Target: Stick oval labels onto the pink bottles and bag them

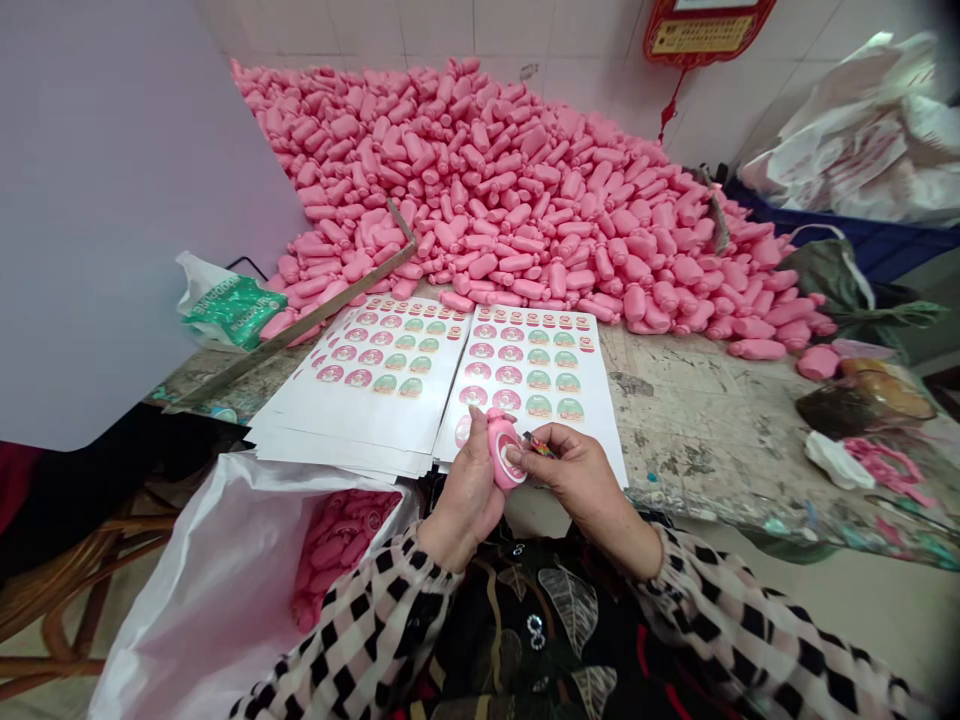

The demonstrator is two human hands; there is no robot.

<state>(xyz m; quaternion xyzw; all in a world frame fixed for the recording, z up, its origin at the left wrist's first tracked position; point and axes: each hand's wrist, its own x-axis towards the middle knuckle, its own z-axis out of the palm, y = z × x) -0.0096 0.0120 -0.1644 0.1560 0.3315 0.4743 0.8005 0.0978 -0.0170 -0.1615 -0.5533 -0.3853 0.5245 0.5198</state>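
Note:
My left hand (pixel 466 492) is wrapped round a small pink plastic bottle (pixel 498 428), held upright above the front edge of the sticker sheets. A round pink-and-white sticker (pixel 511 455) lies on the bottle's side. The thumb of my right hand (pixel 589 482) presses on that sticker, while its fingers pinch a small tool with a multicoloured handle (pixel 540 446); its exact kind is unclear. Under and behind both hands is the right stack of sticker sheets (pixel 604 400), printed with pink and green round labels. Another stack of sticker sheets (pixel 300 415) lies to its left.
A large heap of pink bottles (pixel 480 190) covers the back of the worn table (pixel 652 400). A wooden strip (pixel 300 325) borders it at left, beside a green-and-white packet (pixel 232 305). Below, a white sack (pixel 195 570) holds pink bottles. A jar (pixel 862 400) stands right.

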